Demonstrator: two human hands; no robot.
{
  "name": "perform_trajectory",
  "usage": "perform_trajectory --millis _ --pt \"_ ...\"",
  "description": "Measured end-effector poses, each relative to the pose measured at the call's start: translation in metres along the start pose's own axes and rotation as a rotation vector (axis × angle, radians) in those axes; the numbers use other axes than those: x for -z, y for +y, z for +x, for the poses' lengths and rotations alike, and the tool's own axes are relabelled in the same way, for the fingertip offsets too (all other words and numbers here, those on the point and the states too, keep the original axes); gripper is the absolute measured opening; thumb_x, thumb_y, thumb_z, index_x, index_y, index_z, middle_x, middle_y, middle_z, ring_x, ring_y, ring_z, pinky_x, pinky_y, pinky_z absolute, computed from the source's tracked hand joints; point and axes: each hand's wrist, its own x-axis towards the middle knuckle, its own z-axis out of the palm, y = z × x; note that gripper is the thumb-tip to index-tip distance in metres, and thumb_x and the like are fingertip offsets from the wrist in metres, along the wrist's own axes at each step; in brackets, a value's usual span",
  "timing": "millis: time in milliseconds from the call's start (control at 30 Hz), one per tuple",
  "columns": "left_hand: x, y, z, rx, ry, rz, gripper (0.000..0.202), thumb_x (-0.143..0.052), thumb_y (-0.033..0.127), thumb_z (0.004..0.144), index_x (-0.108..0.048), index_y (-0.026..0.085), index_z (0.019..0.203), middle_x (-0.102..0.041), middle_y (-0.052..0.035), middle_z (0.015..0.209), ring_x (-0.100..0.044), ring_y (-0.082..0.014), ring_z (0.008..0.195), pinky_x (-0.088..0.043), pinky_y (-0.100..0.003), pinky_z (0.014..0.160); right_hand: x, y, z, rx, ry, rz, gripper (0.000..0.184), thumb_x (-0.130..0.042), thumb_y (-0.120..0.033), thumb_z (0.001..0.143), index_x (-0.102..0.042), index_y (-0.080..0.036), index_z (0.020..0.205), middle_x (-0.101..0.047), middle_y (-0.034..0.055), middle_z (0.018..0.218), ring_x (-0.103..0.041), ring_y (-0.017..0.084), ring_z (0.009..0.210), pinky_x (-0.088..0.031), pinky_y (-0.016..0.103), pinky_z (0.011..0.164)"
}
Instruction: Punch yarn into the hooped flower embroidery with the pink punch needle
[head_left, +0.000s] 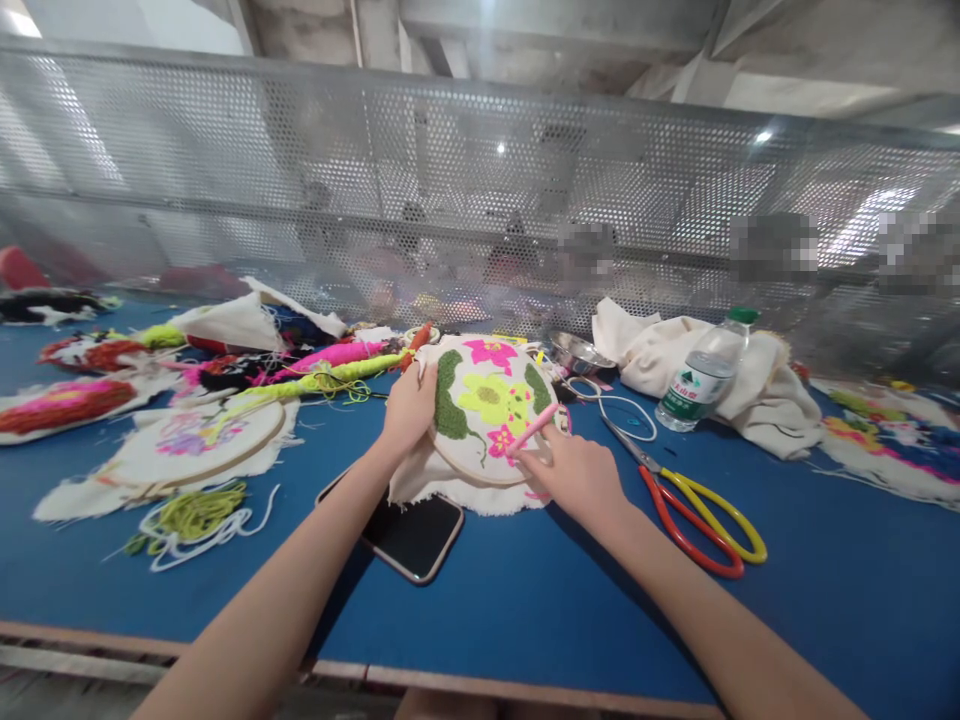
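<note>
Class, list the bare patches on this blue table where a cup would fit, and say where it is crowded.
Bare table: the near edge between phone and scissors; right of the scissors, below the bottle; the near left corner below the yarn. Crowded: the far-left heap of cloths, and around the hoop.

A blue table (525,600) carries a phone (412,535) lower centre, a flower hoop (487,400) above it, scissors (656,485) right, a bottle (701,375) and cloth (765,390) upper right, a pale hoop (199,440) and yarn (195,515) left.
</note>
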Motion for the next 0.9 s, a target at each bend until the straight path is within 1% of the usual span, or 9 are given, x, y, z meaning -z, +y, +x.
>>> perform_trajectory --millis 67,167,267,367,433,567,667,767,900 --pt "0.000 0.001 0.000 -0.008 0.009 -0.005 0.029 -0.034 0.039 0.090 -0.039 0.022 0.068 -0.060 -0.0055 0.074 -0.055 -0.0212 0.071 -0.038 -0.030 0.063 -0.006 0.001 0.002 0.009 -0.018 0.211 0.046 -0.047 -0.059 0.082 -0.058 -0.018 0.101 -0.066 0.0050 0.063 -0.063 0.023 0.059 -0.033 0.026 0.047" --pt "0.001 0.003 -0.001 -0.023 0.024 -0.014 0.028 -0.035 0.038 0.090 -0.041 0.021 0.070 -0.060 -0.0054 0.076 -0.054 -0.0203 0.071 -0.038 -0.029 0.064 -0.016 0.004 0.007 0.064 -0.039 0.597 0.040 -0.047 -0.055 0.084 -0.056 -0.019 0.102 -0.063 -0.0012 0.057 -0.058 0.017 0.050 -0.033 0.024 0.044" --pt "0.002 0.005 -0.002 -0.038 0.038 -0.027 0.028 -0.035 0.039 0.091 -0.042 0.021 0.070 -0.060 -0.0044 0.075 -0.053 -0.0188 0.069 -0.038 -0.028 0.063 -0.023 0.008 0.012 0.169 0.014 0.809 0.033 -0.046 -0.048 0.087 -0.060 -0.018 0.091 -0.069 0.0027 0.070 -0.061 0.016 0.058 -0.041 0.025 0.051" --pt "0.003 0.009 -0.006 -0.071 0.086 -0.012 0.030 -0.035 0.039 0.092 -0.042 0.021 0.069 -0.057 -0.0026 0.068 -0.052 -0.0176 0.064 -0.035 -0.027 0.059 -0.023 0.011 0.014 0.234 0.046 0.800 0.028 -0.052 -0.042 0.086 -0.063 -0.017 0.078 -0.069 0.0053 0.077 -0.062 0.018 0.069 -0.045 0.028 0.062" --pt "0.004 0.012 -0.008 -0.118 0.130 0.015 0.030 -0.034 0.039 0.092 -0.043 0.021 0.070 -0.055 -0.0016 0.064 -0.051 -0.0177 0.061 -0.033 -0.027 0.057 -0.021 0.013 0.014 0.301 0.061 0.749 0.022 -0.057 -0.038 0.083 -0.064 -0.018 0.076 -0.068 0.0050 0.079 -0.061 0.019 0.074 -0.045 0.030 0.068" --pt "0.006 0.012 -0.009 -0.181 0.198 0.040 0.028 -0.031 0.038 0.094 -0.044 0.022 0.075 -0.054 -0.0019 0.064 -0.051 -0.0191 0.061 -0.031 -0.028 0.057 -0.019 0.014 0.012 0.579 0.070 0.642 0.013 -0.052 -0.030 0.087 -0.062 -0.020 0.085 -0.066 0.0043 0.086 -0.060 0.017 0.081 -0.045 0.029 0.073" --pt "0.007 0.008 -0.006 -0.188 0.243 0.039 0.027 -0.032 0.037 0.094 -0.041 0.022 0.073 -0.051 -0.0016 0.063 -0.051 -0.0193 0.060 -0.029 -0.028 0.057 -0.022 0.013 0.012 0.694 0.079 0.556 0.015 -0.046 -0.026 0.090 -0.058 -0.019 0.096 -0.065 0.0068 0.091 -0.060 0.018 0.084 -0.046 0.030 0.074" --pt "0.007 0.005 -0.004 -0.190 0.264 0.026 0.028 -0.033 0.037 0.094 -0.036 0.023 0.070 -0.048 -0.0005 0.061 -0.049 -0.0188 0.058 -0.029 -0.028 0.056 -0.028 0.013 0.012 0.712 0.119 0.543 0.018 -0.042 -0.027 0.092 -0.056 -0.019 0.103 -0.066 0.0085 0.099 -0.060 0.019 0.091 -0.046 0.032 0.078" --pt "0.007 0.006 -0.004 -0.189 0.265 0.020 0.029 -0.033 0.037 0.094 -0.033 0.023 0.068 -0.048 0.0000 0.060 -0.049 -0.0186 0.058 -0.029 -0.029 0.055 -0.032 0.013 0.011 0.579 0.152 0.614 0.022 -0.039 -0.031 0.094 -0.058 -0.020 0.099 -0.065 0.0066 0.096 -0.062 0.017 0.084 -0.047 0.030 0.076"
